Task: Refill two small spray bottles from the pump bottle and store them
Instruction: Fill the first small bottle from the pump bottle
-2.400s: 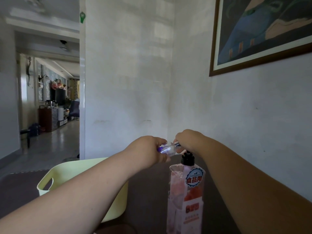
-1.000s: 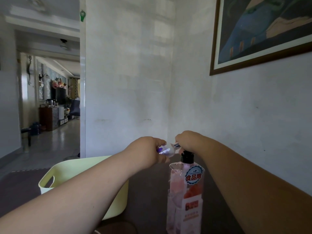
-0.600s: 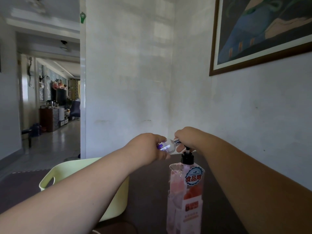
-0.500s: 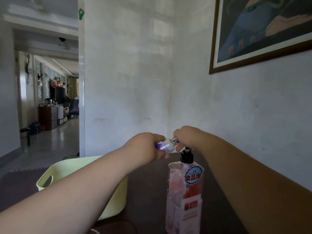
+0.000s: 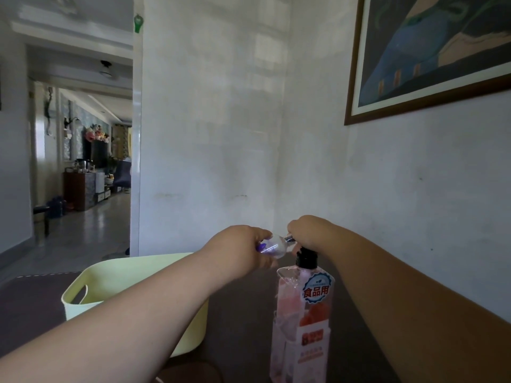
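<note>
Above the dark table, the left hand grips a small clear spray bottle tilted sideways, its neck toward the right hand — which curls over the black head of the pink pump bottle. That bottle stands upright, to the right of a pale yellow basket.

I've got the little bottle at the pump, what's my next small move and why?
Probably press the pump down with the right hand: it grips the top of the pump bottle, while the left hand holds the small spray bottle tilted, neck toward the pump.
</note>
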`<state>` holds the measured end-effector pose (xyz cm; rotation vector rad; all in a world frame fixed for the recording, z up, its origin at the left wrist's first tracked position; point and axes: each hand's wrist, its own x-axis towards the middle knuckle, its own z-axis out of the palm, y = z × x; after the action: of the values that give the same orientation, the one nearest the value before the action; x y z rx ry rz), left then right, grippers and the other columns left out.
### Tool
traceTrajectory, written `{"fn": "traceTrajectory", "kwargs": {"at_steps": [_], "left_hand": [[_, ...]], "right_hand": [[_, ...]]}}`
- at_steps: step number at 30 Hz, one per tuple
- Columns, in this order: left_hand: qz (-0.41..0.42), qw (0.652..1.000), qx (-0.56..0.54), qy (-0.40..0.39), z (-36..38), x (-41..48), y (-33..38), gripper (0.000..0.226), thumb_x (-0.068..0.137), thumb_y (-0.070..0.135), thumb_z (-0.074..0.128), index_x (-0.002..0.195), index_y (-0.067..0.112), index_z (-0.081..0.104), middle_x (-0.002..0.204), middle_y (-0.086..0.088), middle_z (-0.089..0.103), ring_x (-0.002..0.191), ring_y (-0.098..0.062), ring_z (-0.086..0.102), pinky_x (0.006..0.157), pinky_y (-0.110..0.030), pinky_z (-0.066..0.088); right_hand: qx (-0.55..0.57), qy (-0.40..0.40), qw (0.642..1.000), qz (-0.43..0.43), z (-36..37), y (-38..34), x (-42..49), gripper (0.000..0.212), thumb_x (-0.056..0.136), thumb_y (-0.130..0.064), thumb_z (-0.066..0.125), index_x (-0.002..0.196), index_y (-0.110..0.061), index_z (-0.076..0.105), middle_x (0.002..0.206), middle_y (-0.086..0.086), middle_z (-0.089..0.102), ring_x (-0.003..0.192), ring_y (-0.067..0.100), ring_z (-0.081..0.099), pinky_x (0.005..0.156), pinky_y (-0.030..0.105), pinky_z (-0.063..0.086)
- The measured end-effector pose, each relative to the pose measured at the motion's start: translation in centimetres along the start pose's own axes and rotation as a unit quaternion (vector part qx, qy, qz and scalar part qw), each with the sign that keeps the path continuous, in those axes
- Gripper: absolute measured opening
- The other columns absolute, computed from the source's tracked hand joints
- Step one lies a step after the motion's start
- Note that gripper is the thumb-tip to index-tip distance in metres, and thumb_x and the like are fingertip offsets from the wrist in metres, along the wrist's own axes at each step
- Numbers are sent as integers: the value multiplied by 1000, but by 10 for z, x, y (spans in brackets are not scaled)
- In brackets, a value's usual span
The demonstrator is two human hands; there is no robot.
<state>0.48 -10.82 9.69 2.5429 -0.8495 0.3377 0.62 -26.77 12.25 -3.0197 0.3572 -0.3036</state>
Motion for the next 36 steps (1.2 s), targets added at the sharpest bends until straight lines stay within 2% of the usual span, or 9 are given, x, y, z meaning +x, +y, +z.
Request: {"fn": "traceTrajectory", "kwargs": {"at_steps": [4, 7, 13, 16, 22, 27, 30, 32, 36], "left_hand": [[3, 1000, -4, 14, -7, 1, 3, 62, 80, 42, 67, 137, 31, 45, 133, 4, 57, 119, -16, 54, 96, -22, 40], [9, 1000, 14, 16, -10, 2, 6, 61, 81, 41, 66, 137, 30, 45, 133, 3, 57, 119, -17, 54, 95, -22, 40], [15, 1000, 4, 0, -6, 2, 3, 54, 82, 38, 65, 133, 28, 51, 127, -1, 61, 114, -23, 57, 93, -27, 44], [14, 1000, 8, -8, -2, 1, 1, 56, 82, 38, 65, 135, 29, 48, 129, 1, 60, 116, -21, 57, 95, -26, 43], [12, 1000, 13, -9, 2, -1, 1, 55, 83, 37, 64, 135, 27, 49, 130, -2, 60, 116, -23, 56, 96, -28, 43], [7, 1000, 13, -6, 1, -2, 1, 54, 80, 40, 65, 131, 29, 52, 125, -1, 63, 112, -24, 59, 92, -27, 45], [2, 1000, 3, 8, -4, -2, 2, 57, 79, 41, 67, 133, 30, 50, 129, 1, 61, 114, -20, 58, 94, -25, 44], [-1, 1000, -7, 17, -8, -2, 4, 61, 79, 42, 68, 135, 30, 48, 131, 3, 59, 116, -17, 57, 96, -23, 43], [0, 1000, -1, 11, -12, 0, 6, 62, 79, 42, 68, 136, 30, 47, 132, 2, 58, 118, -17, 55, 96, -23, 42]], "right_hand": [[72, -15, 997, -9, -18, 3, -3, 25, 97, -17, 34, 102, -1, 53, 99, 20, 67, 66, 24, 59, 58, 27, 48], [132, -23, 991, 21, -18, -2, -7, 30, 100, -13, 31, 116, 0, 52, 114, 23, 66, 88, 33, 65, 80, 37, 54], [146, -13, 989, 21, -11, -2, -7, 32, 99, -12, 41, 125, 2, 53, 122, 20, 62, 89, 24, 60, 62, 28, 47], [109, 16, 994, 7, 1, 0, -10, 29, 96, -9, 51, 123, 0, 53, 110, 13, 59, 89, 21, 55, 72, 28, 43], [91, 22, 996, 1, 9, 4, -3, 28, 95, -10, 51, 121, -1, 54, 87, 7, 46, 75, 16, 46, 58, 21, 35], [80, 8, 997, 15, 3, -2, -7, 30, 95, -8, 51, 123, -1, 53, 92, 7, 46, 81, 18, 45, 58, 22, 34], [157, -21, 987, 30, -9, -5, -7, 32, 97, -13, 45, 124, 1, 53, 87, 8, 55, 74, 19, 50, 66, 28, 40], [268, -35, 961, 59, -18, -5, -6, 37, 97, -19, 37, 120, 4, 55, 99, 16, 68, 78, 26, 58, 65, 29, 45], [285, -37, 954, 82, -16, -5, -6, 36, 97, -20, 32, 113, 3, 55, 106, 20, 71, 89, 31, 66, 65, 29, 44]]}}
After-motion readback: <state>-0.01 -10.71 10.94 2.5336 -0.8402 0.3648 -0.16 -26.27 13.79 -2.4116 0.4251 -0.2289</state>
